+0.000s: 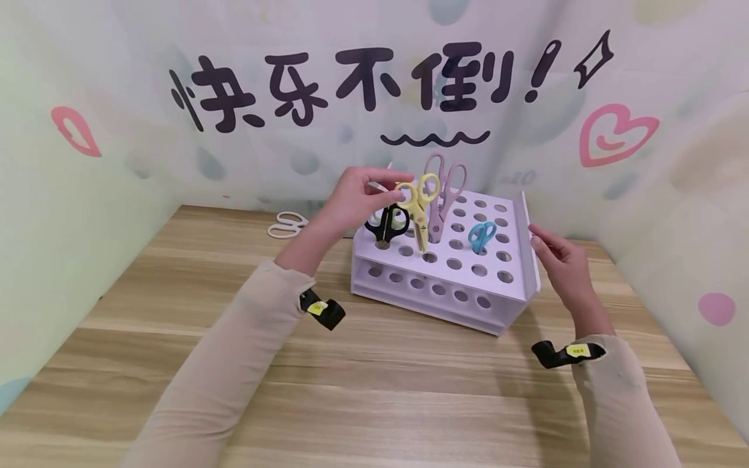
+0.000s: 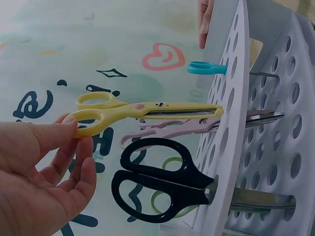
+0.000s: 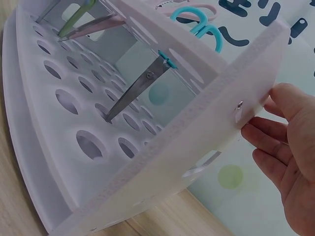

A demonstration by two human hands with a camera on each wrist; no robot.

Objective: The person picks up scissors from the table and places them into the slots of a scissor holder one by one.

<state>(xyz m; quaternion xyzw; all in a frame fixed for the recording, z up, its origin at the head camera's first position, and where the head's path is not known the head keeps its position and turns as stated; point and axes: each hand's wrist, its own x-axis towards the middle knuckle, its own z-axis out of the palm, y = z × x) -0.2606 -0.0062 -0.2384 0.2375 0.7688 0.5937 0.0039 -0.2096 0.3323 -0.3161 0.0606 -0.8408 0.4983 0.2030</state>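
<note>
My left hand (image 1: 358, 195) pinches one handle loop of the yellow scissors (image 2: 147, 110) between thumb and fingers. Their yellow-edged tip points down at the white rack (image 1: 430, 305), close to a front-row hole; whether it has entered cannot be told. Black-handled scissors (image 2: 162, 182) stand in the rack nearby, with green-handled ones (image 2: 172, 162) partly hidden behind them. Pink scissors (image 1: 439, 201) and small blue scissors (image 1: 481, 237) also stand in holes. At the rack's right side panel (image 3: 197, 152), my right hand (image 3: 295, 142) touches the outer face with its fingertips.
White-handled scissors (image 1: 287, 225) lie on the wooden table (image 1: 374, 390) left of the rack, partly behind my left forearm. A printed cloth backdrop (image 1: 263, 156) rises behind the table, and pale walls flank both sides.
</note>
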